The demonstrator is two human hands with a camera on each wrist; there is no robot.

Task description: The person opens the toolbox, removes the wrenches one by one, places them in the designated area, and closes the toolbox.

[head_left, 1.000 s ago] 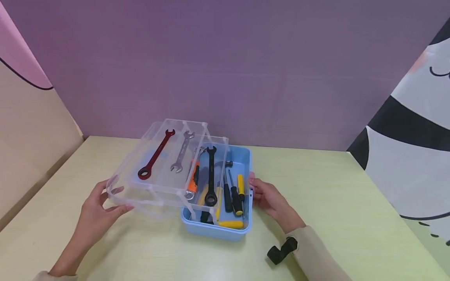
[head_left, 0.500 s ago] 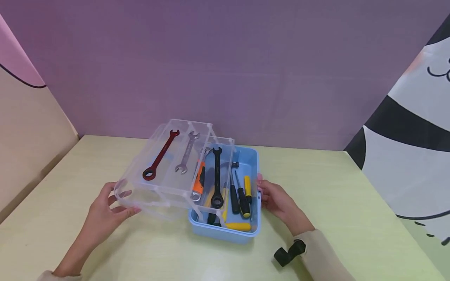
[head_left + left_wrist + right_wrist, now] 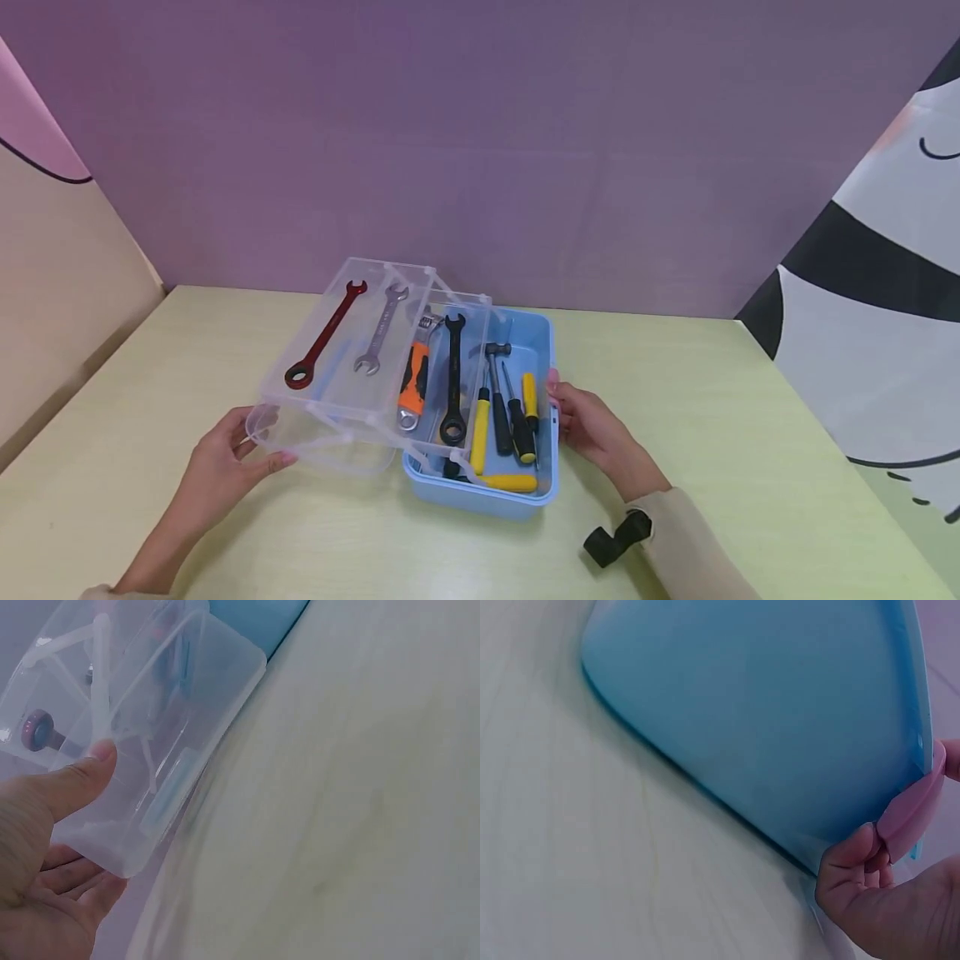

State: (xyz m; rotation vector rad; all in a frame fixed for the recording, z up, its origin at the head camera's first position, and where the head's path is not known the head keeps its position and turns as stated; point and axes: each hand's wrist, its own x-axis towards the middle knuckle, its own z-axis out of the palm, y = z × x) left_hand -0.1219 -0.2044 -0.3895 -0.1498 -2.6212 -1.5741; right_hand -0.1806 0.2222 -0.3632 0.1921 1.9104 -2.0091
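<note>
A blue toolbox (image 3: 487, 502) stands on the table with its clear lid (image 3: 352, 457) swung out to the left. My left hand (image 3: 213, 471) holds the lid's outer end, thumb on one side (image 3: 79, 784) and fingers behind. Stepped clear trays (image 3: 288, 398) carry a red wrench (image 3: 324, 337), a silver wrench (image 3: 381, 329), an orange-handled adjustable wrench (image 3: 412, 387) and a black wrench (image 3: 453, 367). Inside the box lie a hammer (image 3: 501, 421), several screwdrivers (image 3: 520, 429) and a yellow handle (image 3: 510, 482). My right hand (image 3: 596, 429) pinches the pink latch (image 3: 915, 810) on the box's right side.
The pale table (image 3: 720, 433) extends on both sides of the box. A purple backdrop (image 3: 480, 150) rises behind it, with a cartoon-printed panel (image 3: 870, 358) at right. A black strap (image 3: 615, 537) hangs by my right cuff.
The toolbox has shifted slightly right, with my right hand staying on its latch. My left hand has lowered the lid's outer end, and the trays cover less of the hammer and screwdrivers.
</note>
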